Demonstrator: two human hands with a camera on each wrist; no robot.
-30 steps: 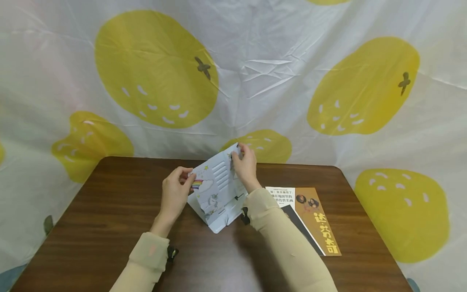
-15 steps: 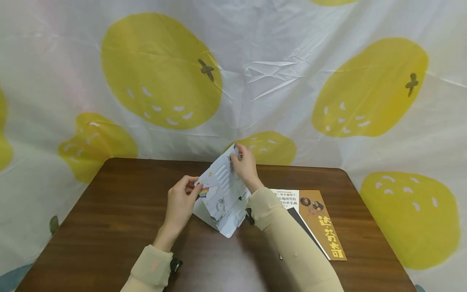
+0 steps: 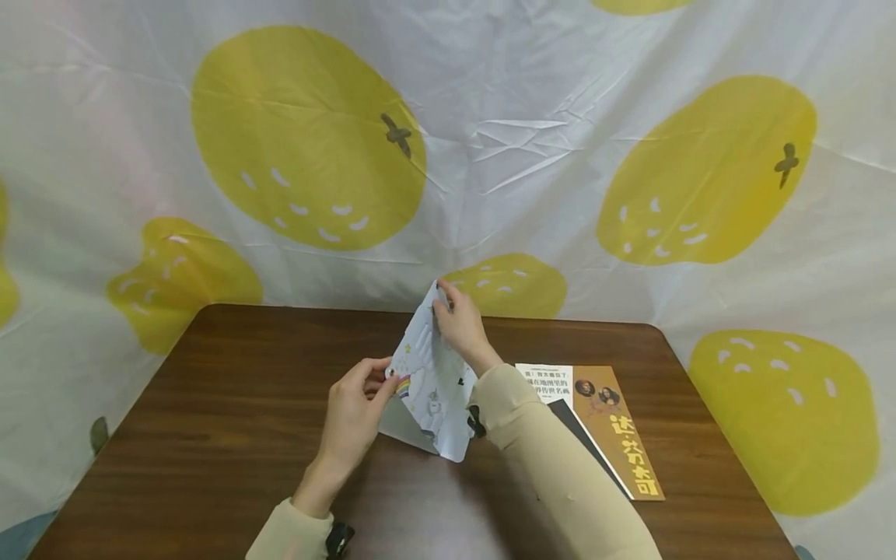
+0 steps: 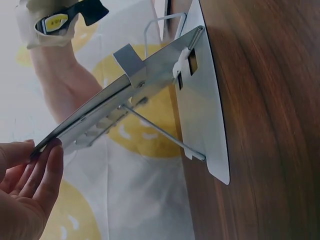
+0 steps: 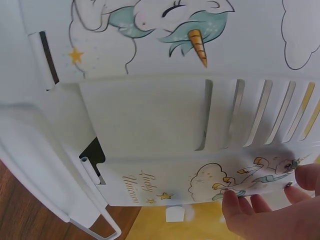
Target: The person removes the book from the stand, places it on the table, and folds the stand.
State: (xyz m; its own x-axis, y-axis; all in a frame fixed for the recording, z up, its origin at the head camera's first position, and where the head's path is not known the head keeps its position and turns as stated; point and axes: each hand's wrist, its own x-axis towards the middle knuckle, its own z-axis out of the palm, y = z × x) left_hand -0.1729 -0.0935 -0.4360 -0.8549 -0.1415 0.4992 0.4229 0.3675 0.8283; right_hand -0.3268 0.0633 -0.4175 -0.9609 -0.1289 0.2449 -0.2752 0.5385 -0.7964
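Note:
A white metal book stand [image 3: 428, 381] with unicorn and rainbow prints stands tilted over the table. My left hand [image 3: 355, 412] pinches the left edge of its back panel between thumb and fingers. At the panel's top corner, my right hand [image 3: 462, 325] grips the far edge. From the left wrist view, the panel leans away from a flat base plate [image 4: 202, 107], and a thin wire strut [image 4: 162, 131] runs between them. Slots [image 5: 235, 112] in the panel's middle show in the right wrist view, with the right fingers on its printed edge.
Beside the right forearm lie an orange-brown book [image 3: 619, 432] and a white-and-black one [image 3: 549, 381], partly covered by the sleeve. The brown wooden table [image 3: 210, 420] ends at a hanging curtain [image 3: 504, 194] printed with yellow fruit.
The book stand has turned, so its panel appears narrower and steeper. My left hand has moved right and nearer with its edge; my right hand has shifted slightly left, still holding the corner.

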